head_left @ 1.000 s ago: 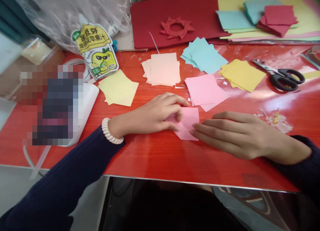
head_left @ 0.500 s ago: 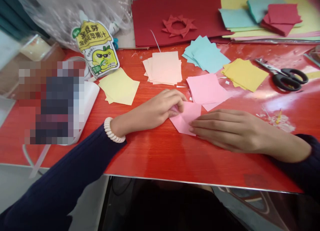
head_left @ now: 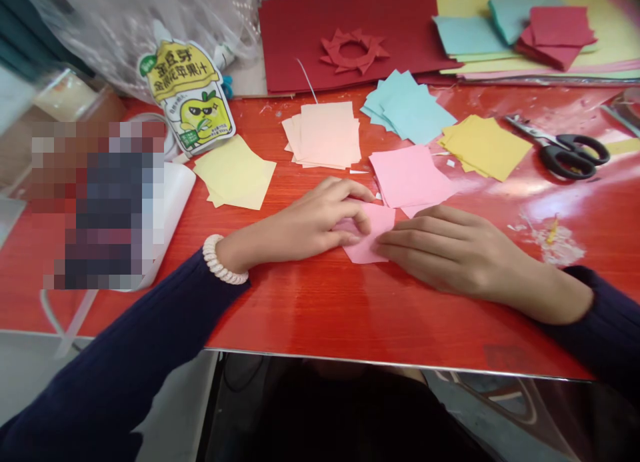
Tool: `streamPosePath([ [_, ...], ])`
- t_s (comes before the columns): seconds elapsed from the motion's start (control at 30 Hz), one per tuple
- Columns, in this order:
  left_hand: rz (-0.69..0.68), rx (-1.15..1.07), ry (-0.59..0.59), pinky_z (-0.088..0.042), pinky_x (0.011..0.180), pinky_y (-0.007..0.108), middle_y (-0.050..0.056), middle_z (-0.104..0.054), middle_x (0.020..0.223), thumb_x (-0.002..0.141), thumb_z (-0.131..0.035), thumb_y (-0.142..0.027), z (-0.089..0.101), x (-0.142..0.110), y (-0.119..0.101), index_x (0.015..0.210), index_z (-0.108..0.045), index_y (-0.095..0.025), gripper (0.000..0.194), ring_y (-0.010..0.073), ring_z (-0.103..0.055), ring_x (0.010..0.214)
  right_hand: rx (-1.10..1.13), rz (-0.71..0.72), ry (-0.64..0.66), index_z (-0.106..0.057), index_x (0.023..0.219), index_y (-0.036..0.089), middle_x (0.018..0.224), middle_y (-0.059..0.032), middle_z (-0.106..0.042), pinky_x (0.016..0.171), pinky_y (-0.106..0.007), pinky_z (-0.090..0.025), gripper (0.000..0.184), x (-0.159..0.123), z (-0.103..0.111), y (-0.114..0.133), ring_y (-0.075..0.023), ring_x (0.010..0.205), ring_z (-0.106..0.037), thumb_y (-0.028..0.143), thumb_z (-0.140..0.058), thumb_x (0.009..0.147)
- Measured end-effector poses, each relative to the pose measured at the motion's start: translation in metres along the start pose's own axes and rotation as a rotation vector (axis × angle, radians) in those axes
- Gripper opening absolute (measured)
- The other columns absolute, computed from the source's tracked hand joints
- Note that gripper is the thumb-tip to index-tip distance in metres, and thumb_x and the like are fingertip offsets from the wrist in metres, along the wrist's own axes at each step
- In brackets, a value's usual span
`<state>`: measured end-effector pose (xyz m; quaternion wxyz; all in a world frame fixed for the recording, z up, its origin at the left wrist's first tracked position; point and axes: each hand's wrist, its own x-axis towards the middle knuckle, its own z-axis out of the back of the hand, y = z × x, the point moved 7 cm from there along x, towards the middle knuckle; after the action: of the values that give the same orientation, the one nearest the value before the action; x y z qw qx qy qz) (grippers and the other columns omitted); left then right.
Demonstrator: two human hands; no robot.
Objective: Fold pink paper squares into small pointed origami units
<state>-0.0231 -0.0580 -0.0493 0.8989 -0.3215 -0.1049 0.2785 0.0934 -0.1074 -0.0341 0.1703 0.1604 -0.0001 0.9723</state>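
I've got both hands on one pink sheet (head_left: 381, 218), which is on the red tabletop (head_left: 310, 315) just on the near side of the pink stack (head_left: 407, 175). Left hand (head_left: 320, 219): near-left of the stack, palm down, fingers curled, thumb and fingertips over the sheet's left part; can't tell if they pinch it or only press. Right hand (head_left: 460, 252): near side of the stack and a bit right, fingers straight and pressed together, tips on the sheet's right part; thumb hidden, so can't confirm a pinch. Sheet outline partly covered by the left fingers. Around the pink stack: golden-yellow stack (head_left: 487, 149) close on the right, scissors (head_left: 573, 155) beyond that, paper scraps (head_left: 563, 249) to the near right. Light-blue stack (head_left: 417, 112) just behind it, peach stack (head_left: 327, 135) to its left, pale-yellow stack (head_left: 240, 175) further left, drink pouch (head_left: 200, 112) behind that one. Well behind the pink stack, a pointed red paper ring (head_left: 377, 51) lies on dark red paper (head_left: 293, 39). Far left of the stack, white object (head_left: 175, 192), partly pixelated, can't identify.
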Motion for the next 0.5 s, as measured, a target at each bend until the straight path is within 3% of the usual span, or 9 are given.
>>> streamPosePath([
  [0.2,-0.030,0.006,0.074,-0.034,0.111,0.040,0.003,-0.041,0.139,0.087,-0.043,-0.007,-0.001,-0.003,-0.002,0.106,-0.057,-0.024,0.030,0.0191,-0.031,0.135,0.250,-0.253,-0.113,-0.060,0.091,0.018,0.089,-0.0079,-0.066,0.072,-0.035,-0.048,0.009,0.007,-0.001,-0.012,-0.0195,0.082,-0.058,0.014,-0.051,0.091],
  [0.37,0.000,0.080,-0.016,-0.032,0.109,0.044,0.009,-0.035,0.140,0.087,-0.050,-0.016,0.002,-0.005,-0.004,0.104,-0.051,-0.021,0.018,0.0237,-0.028,0.136,0.463,-0.437,-0.092,-0.059,0.087,0.018,0.085,-0.0075,-0.060,0.071,-0.033,-0.048,0.009,0.010,-0.008,-0.022,-0.0189,0.084,-0.055,0.013,-0.052,0.090],
  [0.5,0.018,0.220,-0.083,-0.034,0.097,0.044,0.009,-0.051,0.115,0.088,-0.053,-0.023,0.005,-0.006,-0.007,0.089,-0.052,-0.019,0.004,0.0255,-0.044,0.113,0.471,-0.526,-0.086,-0.058,0.084,0.017,0.081,-0.0070,-0.057,0.069,-0.033,-0.046,0.009,0.011,-0.011,-0.024,-0.0183,0.077,-0.052,0.014,-0.052,0.089],
])
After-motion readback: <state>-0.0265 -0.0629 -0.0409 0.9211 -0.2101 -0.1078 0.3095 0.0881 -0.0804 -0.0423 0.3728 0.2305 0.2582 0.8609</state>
